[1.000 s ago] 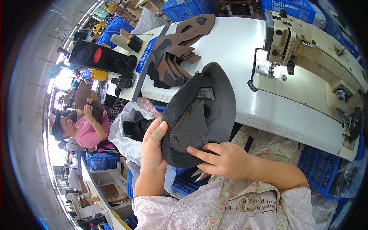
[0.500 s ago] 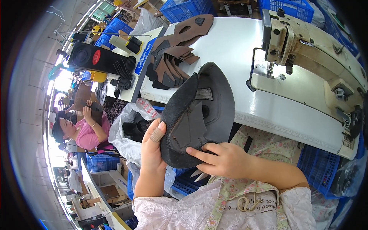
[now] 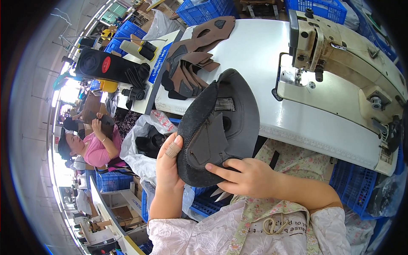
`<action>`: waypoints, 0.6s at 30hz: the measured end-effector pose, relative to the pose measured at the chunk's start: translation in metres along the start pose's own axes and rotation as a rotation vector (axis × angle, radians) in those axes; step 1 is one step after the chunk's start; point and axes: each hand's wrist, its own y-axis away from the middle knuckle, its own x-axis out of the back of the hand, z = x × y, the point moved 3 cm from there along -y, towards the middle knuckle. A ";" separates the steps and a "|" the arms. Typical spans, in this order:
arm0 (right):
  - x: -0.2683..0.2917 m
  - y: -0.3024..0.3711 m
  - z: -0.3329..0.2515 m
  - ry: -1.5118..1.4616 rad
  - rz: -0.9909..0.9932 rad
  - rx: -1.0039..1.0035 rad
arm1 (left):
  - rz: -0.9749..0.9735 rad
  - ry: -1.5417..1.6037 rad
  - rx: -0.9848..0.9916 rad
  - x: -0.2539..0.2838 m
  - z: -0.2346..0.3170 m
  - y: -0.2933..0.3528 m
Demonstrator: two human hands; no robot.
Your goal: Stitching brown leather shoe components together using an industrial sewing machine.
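Both hands hold a dark grey and black shoe upper (image 3: 244, 106) before my body, its inner side with a sewn label facing me. My left hand (image 3: 170, 165) grips its left edge, the thumb wrapped in a tan bandage or tape and lying on the black fuzzy border. At the lower edge my right hand (image 3: 250, 176) is closed on the upper, with the index finger stretched along the inside. Under that hand poke out pale pointed blade tips (image 3: 221, 195); whether I hold them is hidden. Brown and dark grey shoe upper pieces (image 3: 191, 72) lie stacked on the white table beyond.
A sewing machine (image 3: 323, 55) stands on the white table (image 3: 250, 51) at the right. Left of it is another machine (image 3: 106, 66) with thread cones. A plastic bag (image 3: 140, 159) with black pieces hangs below. Blue crates (image 3: 352, 187) surround me. A co-worker in pink (image 3: 97, 148) sits at left.
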 end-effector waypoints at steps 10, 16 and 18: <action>0.000 0.002 0.001 -0.004 0.010 -0.005 | 0.035 0.018 0.009 0.000 -0.002 0.000; 0.001 0.001 0.001 -0.008 0.008 -0.012 | 0.010 0.023 0.006 -0.004 -0.001 -0.001; 0.002 0.000 0.000 -0.016 -0.004 -0.011 | 0.015 0.019 0.006 -0.003 -0.001 -0.001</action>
